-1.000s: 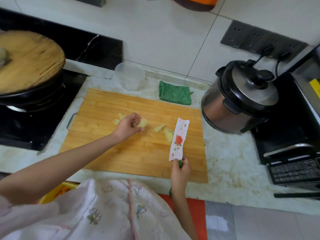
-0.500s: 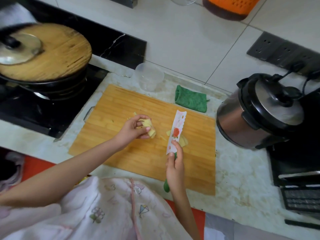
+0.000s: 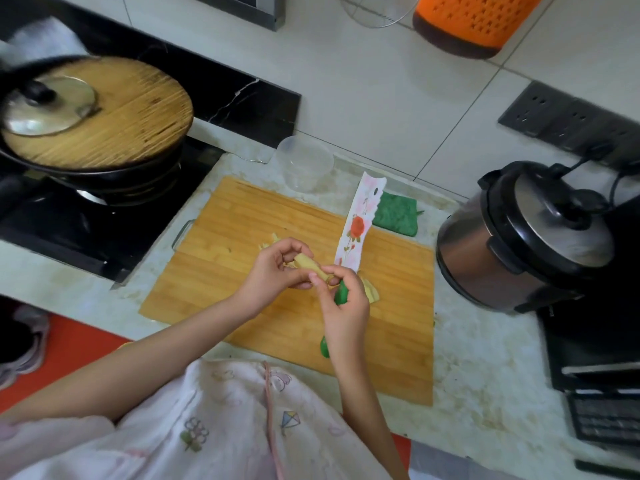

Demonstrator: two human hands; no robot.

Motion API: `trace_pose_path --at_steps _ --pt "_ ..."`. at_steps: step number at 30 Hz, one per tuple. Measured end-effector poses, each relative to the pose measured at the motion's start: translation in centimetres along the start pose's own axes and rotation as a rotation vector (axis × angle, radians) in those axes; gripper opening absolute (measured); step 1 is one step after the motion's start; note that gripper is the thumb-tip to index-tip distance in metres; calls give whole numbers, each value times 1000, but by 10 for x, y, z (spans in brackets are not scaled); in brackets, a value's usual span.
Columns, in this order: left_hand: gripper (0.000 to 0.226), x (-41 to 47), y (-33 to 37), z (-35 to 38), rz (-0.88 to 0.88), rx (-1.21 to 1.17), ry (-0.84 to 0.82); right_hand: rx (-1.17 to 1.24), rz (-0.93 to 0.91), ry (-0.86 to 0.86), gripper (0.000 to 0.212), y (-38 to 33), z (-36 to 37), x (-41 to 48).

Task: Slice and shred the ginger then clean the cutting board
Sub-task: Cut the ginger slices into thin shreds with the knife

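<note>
Ginger [image 3: 308,266] is pinched between both hands above the middle of the cutting board [image 3: 242,237]. The left hand [image 3: 273,277] curls its fingers round one end. The right hand [image 3: 344,306] touches the other end with thumb and forefinger while its other fingers grip the green handle of a knife [image 3: 360,226], flowered blade pointing far. Cut slices [image 3: 370,291] lie on the board just beside the right hand. A green cloth [image 3: 396,216] lies on the desk [image 3: 485,358] at the board's far right.

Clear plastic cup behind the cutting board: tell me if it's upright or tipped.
Upright: the clear plastic cup stands on its base, open rim facing up, just behind the cutting board.
</note>
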State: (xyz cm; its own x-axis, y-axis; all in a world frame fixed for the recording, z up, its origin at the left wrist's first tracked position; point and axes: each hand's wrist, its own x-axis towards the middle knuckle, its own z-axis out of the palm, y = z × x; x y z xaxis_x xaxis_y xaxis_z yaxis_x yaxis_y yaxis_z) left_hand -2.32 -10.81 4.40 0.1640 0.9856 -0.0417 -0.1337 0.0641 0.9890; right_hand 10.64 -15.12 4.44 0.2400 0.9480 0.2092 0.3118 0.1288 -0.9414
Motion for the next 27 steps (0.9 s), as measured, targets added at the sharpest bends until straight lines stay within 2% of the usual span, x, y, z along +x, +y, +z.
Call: trace_pose_path --at_steps 6,12,20,23,27 --pt "12 -3 -3 -1 -103 -193 -31 -2 45 -9 17 3 -2 5" --pt "12 2 3 -1 -32 -194 -56 54 139 46 13 2 0 7" --pt "11 9 0 -7 17 -189 -148 72 79 46 17 4 -2 15" --pt "13 14 -2 -9 62 -100 -151 46 31 42 25 8 -2 19" --pt "15 25 1 -17 211 210 -124 5 0 31 24 11 -4 26"
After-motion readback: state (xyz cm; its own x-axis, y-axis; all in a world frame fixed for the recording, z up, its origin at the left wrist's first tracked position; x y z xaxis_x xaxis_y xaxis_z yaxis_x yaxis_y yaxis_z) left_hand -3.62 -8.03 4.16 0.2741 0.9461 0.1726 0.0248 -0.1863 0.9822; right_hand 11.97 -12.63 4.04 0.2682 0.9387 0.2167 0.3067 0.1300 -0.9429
